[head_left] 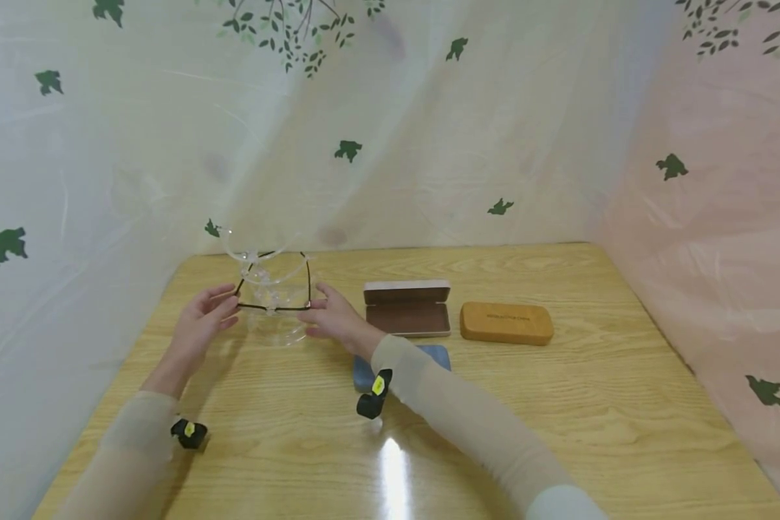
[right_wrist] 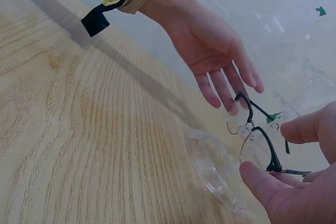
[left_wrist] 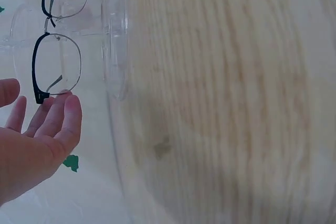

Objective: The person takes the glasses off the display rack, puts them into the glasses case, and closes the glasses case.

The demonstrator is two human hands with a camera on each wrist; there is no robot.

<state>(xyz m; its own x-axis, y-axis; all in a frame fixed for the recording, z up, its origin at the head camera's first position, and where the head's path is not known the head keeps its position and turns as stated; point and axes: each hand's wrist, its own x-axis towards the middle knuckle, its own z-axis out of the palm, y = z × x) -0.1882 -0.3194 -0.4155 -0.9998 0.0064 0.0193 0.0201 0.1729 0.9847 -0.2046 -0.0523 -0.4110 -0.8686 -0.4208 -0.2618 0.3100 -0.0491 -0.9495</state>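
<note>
A pair of eyeglasses point(head_left: 275, 309) with dark upper rims and thin lower rims is at a clear plastic display stand point(head_left: 290, 338); their temples point toward the back wall. My left hand point(head_left: 200, 318) is at the left hinge, fingertips touching the frame and thumb apart, as the left wrist view shows. On the other side, my right hand point(head_left: 336, 315) has its fingers about the right hinge, thumb and fingers spread apart in the right wrist view. Whether the stand bears the eyeglasses' full weight is unclear.
An open glasses case point(head_left: 408, 319) with a brown lining stands right of the stand. Beside it lies a closed orange-tan case point(head_left: 505, 323). A blue case point(head_left: 437, 355) is partly hidden under my right forearm. Patterned cloth walls point(head_left: 416, 180) enclose the wooden table point(head_left: 591, 419).
</note>
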